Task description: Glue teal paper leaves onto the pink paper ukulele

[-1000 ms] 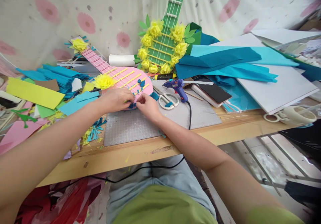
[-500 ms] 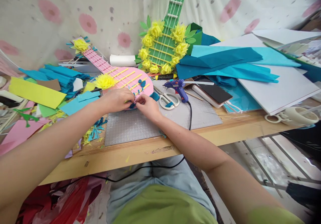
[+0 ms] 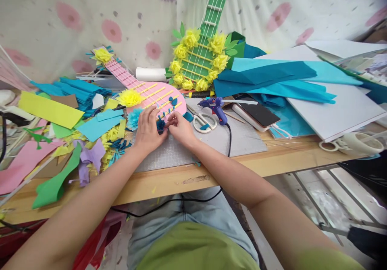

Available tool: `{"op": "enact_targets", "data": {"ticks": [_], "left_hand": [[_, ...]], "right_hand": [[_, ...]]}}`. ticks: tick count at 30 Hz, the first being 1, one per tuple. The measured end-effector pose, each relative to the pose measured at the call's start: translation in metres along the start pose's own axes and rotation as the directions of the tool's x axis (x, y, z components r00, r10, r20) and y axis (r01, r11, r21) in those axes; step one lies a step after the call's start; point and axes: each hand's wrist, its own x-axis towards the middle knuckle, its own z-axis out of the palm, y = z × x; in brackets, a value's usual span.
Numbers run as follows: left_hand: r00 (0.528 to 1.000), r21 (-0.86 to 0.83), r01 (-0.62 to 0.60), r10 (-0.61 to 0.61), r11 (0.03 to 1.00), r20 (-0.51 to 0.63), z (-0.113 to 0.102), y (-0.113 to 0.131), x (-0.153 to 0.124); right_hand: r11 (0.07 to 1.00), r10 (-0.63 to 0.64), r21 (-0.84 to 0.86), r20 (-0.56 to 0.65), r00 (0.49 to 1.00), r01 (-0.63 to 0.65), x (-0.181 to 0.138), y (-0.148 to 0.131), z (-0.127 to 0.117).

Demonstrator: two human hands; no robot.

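Observation:
A pink paper guitar (image 3: pixel 177 96) with yellow strips, a yellow flower (image 3: pixel 130 97) and small dark blue leaves lies across the cutting mat's far part. My left hand (image 3: pixel 148 129) rests on its lower body, fingers spread, the thumb beside a dark blue paper flower (image 3: pixel 160 124). Partly under that hand shows a light blue paper flower (image 3: pixel 135 118). At the right of the dark blue flower, my right hand (image 3: pixel 182 130) is closed in a pinch. What its fingertips hold, if anything, is hidden.
Right of the guitar lie scissors (image 3: pixel 204 122), a glue gun (image 3: pixel 215 107) with its black cord, and a phone (image 3: pixel 256 110). A green paper guitar (image 3: pixel 198 62) leans at the back. Paper scraps (image 3: pixel 102 122) cover the left; blue sheets (image 3: pixel 272 74) are piled right.
My left hand has moved down and its fingers have spread, uncovering the light blue flower and more of the dark blue one. My right hand stays close by. The view has shifted slightly.

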Motion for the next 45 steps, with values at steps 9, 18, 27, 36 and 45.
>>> {"op": "enact_targets", "data": {"ticks": [9, 18, 27, 36, 45], "left_hand": [[1.000, 0.021, 0.012, -0.012, 1.000, 0.027, 0.002, 0.003, 0.008], [0.981, 0.052, -0.118, 0.108, 0.992, 0.164, -0.009, 0.002, 0.014], [0.965, -0.005, -0.166, 0.164, 0.986, 0.202, -0.023, -0.012, 0.018], [0.984, -0.059, 0.151, -0.156, 0.987, -0.082, -0.053, -0.025, 0.040], [0.974, -0.040, 0.214, -0.216, 0.976, -0.065, -0.029, -0.002, 0.049]], "right_hand": [[1.000, -0.016, 0.016, 0.036, 0.999, 0.015, -0.001, -0.003, 0.002], [0.999, -0.013, 0.046, 0.057, 0.998, 0.010, 0.002, -0.001, 0.003], [0.983, -0.011, 0.185, 0.073, 0.997, -0.002, 0.005, -0.002, 0.001], [0.985, 0.051, 0.169, -0.072, 0.996, -0.039, 0.023, -0.002, -0.051], [0.972, 0.077, -0.231, 0.137, 0.988, -0.043, 0.020, 0.010, -0.114]]}}
